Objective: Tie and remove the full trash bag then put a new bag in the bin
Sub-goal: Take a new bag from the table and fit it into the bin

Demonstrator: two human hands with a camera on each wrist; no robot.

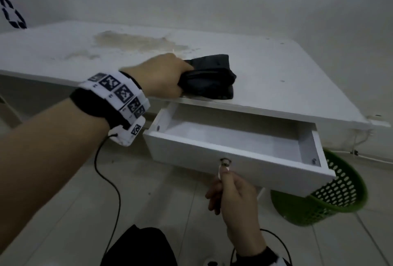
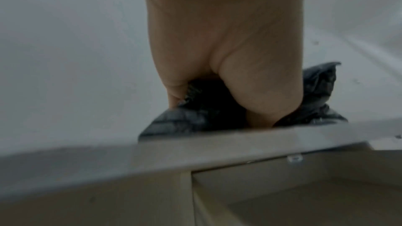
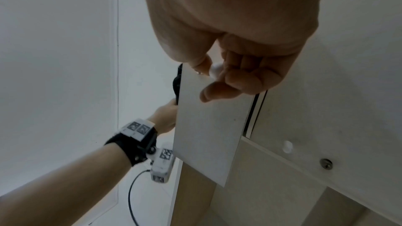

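Observation:
My left hand [image 1: 163, 74] grips a folded black trash bag [image 1: 209, 76] that lies on the white desk top [image 1: 276, 69] near its front edge. In the left wrist view the bag [image 2: 195, 118] bulges out under my curled fingers [image 2: 261, 92]. My right hand [image 1: 231, 193] pinches the small white knob [image 1: 225, 162] of the open desk drawer [image 1: 234, 138], which holds nothing that I can see. The right wrist view shows the knob [image 3: 215, 71] between thumb and fingers [image 3: 243, 78]. A green perforated bin [image 1: 325, 199] stands on the floor under the drawer's right end, without a liner showing.
The desk top has a yellowish stain [image 1: 136, 42] at the back. A black bundle [image 1: 138, 246] sits at the bottom edge of the head view. Cables run along the tiled floor [image 1: 148, 191] and by the wall at the right.

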